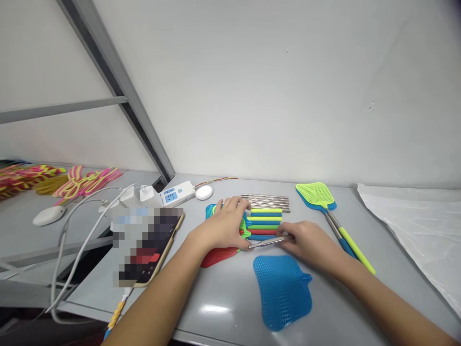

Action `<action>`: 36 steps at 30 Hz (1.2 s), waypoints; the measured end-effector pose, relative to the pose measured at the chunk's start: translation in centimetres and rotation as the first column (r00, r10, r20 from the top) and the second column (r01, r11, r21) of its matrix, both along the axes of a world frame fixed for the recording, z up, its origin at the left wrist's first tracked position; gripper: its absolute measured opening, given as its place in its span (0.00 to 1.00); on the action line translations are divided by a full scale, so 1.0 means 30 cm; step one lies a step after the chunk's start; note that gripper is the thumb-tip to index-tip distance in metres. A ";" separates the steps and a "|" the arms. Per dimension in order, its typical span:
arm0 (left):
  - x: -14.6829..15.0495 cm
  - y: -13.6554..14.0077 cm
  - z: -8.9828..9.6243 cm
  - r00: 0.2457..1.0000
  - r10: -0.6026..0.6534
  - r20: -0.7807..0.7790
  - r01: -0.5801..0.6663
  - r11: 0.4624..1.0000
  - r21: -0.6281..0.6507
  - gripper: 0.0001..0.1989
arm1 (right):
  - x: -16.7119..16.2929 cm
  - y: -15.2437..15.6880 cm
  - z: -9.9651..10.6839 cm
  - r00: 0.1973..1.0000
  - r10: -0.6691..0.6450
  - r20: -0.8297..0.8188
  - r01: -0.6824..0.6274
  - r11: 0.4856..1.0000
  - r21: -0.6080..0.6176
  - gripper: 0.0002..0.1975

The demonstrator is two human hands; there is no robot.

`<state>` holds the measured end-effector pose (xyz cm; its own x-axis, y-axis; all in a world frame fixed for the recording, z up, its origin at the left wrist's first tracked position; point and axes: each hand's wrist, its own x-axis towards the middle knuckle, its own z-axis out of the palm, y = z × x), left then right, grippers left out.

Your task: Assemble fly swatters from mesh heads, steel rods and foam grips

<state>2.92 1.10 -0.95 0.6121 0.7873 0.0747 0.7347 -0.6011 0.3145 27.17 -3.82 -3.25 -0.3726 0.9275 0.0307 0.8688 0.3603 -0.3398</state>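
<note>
My right hand (302, 240) pinches a slim silver metal rod (270, 241) near its right end. The rod points left, its thin tip close to my left thumb; whether they touch I cannot tell. My left hand (227, 223) lies spread over a pile of perforated fly swatter heads, a red one (219, 257) and a blue one (209, 210) showing at its edges. Beside it lies a row of coloured handles (265, 222) in yellow, blue, green and red. A loose blue swatter head (283, 290) lies in front, nearer me.
Several metal rods (266, 202) lie behind the handles. Two fly swatters with handles (317, 194) rest at right, near a white plastic sheet (406, 216). A phone (158, 254), cables, a power strip (178, 193) and a white round object (204, 192) are left.
</note>
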 end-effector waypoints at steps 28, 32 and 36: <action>0.005 -0.026 0.078 0.982 -0.060 0.180 0.078 0.993 -0.094 0.22 | 0.077 0.003 0.082 0.948 0.010 -0.319 -0.089 0.968 -0.236 0.06; 0.112 -0.106 0.058 0.862 -0.033 0.507 0.190 0.946 -0.263 0.16 | 0.080 0.000 0.104 0.824 -0.022 -0.567 -0.174 0.941 -0.291 0.08; 0.184 -0.138 0.005 0.610 0.160 0.777 0.217 0.909 -0.357 0.09 | 0.048 -0.005 0.095 0.687 -0.018 -0.727 -0.332 0.882 -0.335 0.12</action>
<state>8.45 -3.06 -0.81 0.4866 0.8419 0.2332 0.0778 -0.3076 0.9483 28.60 -3.96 -0.41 -0.5436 0.8391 -0.0216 0.2571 0.1419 -0.9559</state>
